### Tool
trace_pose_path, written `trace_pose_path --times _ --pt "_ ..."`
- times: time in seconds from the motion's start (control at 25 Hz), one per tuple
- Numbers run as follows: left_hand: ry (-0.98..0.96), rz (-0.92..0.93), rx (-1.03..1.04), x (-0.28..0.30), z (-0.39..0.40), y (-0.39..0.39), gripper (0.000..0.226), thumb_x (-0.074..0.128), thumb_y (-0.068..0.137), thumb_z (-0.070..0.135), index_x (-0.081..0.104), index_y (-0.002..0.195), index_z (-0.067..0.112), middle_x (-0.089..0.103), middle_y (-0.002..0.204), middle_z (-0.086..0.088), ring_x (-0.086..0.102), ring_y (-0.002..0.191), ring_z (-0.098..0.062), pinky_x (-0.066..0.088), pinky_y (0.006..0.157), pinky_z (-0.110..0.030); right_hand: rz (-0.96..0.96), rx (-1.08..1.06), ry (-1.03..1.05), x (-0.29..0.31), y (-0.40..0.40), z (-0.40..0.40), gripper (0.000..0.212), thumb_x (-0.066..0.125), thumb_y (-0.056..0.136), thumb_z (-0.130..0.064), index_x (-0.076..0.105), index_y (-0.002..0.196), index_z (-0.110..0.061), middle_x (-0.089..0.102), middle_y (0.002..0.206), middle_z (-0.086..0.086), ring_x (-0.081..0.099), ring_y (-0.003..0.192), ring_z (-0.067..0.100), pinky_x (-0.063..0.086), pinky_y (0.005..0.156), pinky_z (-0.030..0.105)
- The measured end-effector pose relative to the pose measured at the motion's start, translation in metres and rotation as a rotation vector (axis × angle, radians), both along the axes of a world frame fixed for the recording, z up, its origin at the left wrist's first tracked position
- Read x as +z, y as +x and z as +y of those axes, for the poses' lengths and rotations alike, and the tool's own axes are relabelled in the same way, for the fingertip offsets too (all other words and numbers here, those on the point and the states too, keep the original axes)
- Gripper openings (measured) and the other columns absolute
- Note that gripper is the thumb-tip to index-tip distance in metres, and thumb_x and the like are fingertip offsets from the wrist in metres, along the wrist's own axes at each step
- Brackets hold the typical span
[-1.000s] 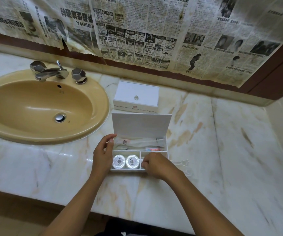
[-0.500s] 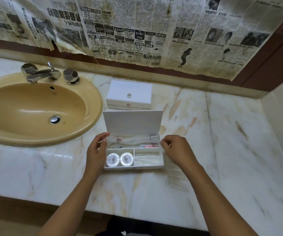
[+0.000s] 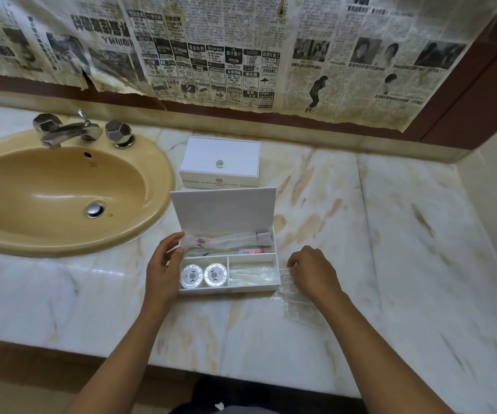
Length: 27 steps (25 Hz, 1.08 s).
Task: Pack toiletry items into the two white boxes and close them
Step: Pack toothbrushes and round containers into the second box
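An open white box [image 3: 276,265] sits on the marble counter, its lid [image 3: 223,210] standing upright at the back. Inside lie two round white soaps [image 3: 204,275], a wrapped toothbrush [image 3: 229,240], a small red-and-white tube [image 3: 254,251] and a clear packet in the right compartment. My left hand [image 3: 163,262] holds the box's left wall. My right hand [image 3: 311,271] rests on a clear plastic packet [image 3: 293,300] lying on the counter just right of the box, fingers curled onto it. A second white box [image 3: 220,161], closed, stands behind the open one.
A tan oval sink [image 3: 62,198] with a chrome faucet [image 3: 68,131] fills the left side. Newspaper sheets [image 3: 241,49] hang on the wall behind. The counter's front edge [image 3: 241,380] runs near my arms, and a side wall closes off the right.
My right hand left the front right compartment, passed the box's right edge, and now lies on the clear packet beside the box. My left hand stayed on the box's left side.
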<state>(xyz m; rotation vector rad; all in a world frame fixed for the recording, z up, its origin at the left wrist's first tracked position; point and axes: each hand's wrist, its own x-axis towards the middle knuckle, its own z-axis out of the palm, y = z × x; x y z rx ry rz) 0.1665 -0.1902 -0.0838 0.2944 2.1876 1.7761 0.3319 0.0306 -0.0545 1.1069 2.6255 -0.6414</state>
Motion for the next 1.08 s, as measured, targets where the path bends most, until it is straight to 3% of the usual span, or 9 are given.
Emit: trace_pose_path --times 0.16,0.36,0.52,0.72,0.92,1.08 --pt "0.010 0.003 -0.002 0.000 0.000 0.001 0.031 0.050 0.099 0.007 0.062 0.113 0.032 0.062 0.121 0.004 0.056 0.112 -0.003 0.043 0.085 -0.006 0.013 0.000 0.028 0.007 0.001 0.001 0.035 0.045 0.087 -0.001 0.070 0.103 -0.019 0.065 0.107 0.001 0.055 0.102 0.023 0.046 0.083 0.034" --pt "0.004 0.005 -0.008 -0.001 0.000 0.000 0.030 0.049 0.099 0.007 0.062 0.116 0.029 0.062 0.121 0.002 0.057 0.111 -0.004 0.043 0.086 -0.010 0.053 -0.067 0.042 0.025 -0.005 0.002 0.026 0.041 0.090 -0.002 0.059 0.103 -0.015 0.064 0.095 0.003 0.055 0.079 0.023 0.041 0.066 0.029" --pt "0.011 -0.001 -0.013 0.000 -0.001 0.000 0.029 0.050 0.099 0.006 0.062 0.116 0.026 0.062 0.120 0.002 0.057 0.102 0.012 0.040 0.081 -0.002 0.165 -0.090 0.050 0.045 -0.015 -0.003 0.022 0.042 0.093 -0.003 0.057 0.105 -0.016 0.062 0.092 0.001 0.056 0.079 0.022 0.047 0.069 0.032" --pt "0.021 -0.013 -0.013 0.000 -0.001 0.000 0.029 0.050 0.099 0.006 0.062 0.117 0.026 0.063 0.119 0.002 0.057 0.099 0.014 0.041 0.079 -0.001 0.334 0.028 -0.035 0.064 -0.034 -0.029 0.015 0.049 0.095 -0.015 0.063 0.096 -0.018 0.066 0.091 -0.001 0.059 0.081 0.021 0.047 0.070 0.030" --pt "0.041 -0.036 -0.013 -0.001 -0.002 -0.001 0.029 0.051 0.099 0.006 0.063 0.115 0.027 0.064 0.118 0.002 0.059 0.096 0.010 0.042 0.079 -0.004 0.063 0.256 0.000 0.042 -0.048 -0.059 0.022 0.052 0.086 -0.005 0.069 0.094 -0.017 0.066 0.101 0.004 0.062 0.092 0.025 0.040 0.070 0.025" --pt "0.036 -0.028 -0.023 0.000 -0.002 -0.002 0.030 0.051 0.098 0.006 0.062 0.115 0.028 0.063 0.117 0.004 0.059 0.096 0.012 0.041 0.079 -0.003 -0.072 0.286 0.034 0.030 -0.056 -0.066 0.026 0.054 0.083 0.000 0.068 0.102 -0.011 0.064 0.108 0.010 0.063 0.097 0.029 0.046 0.078 0.029"
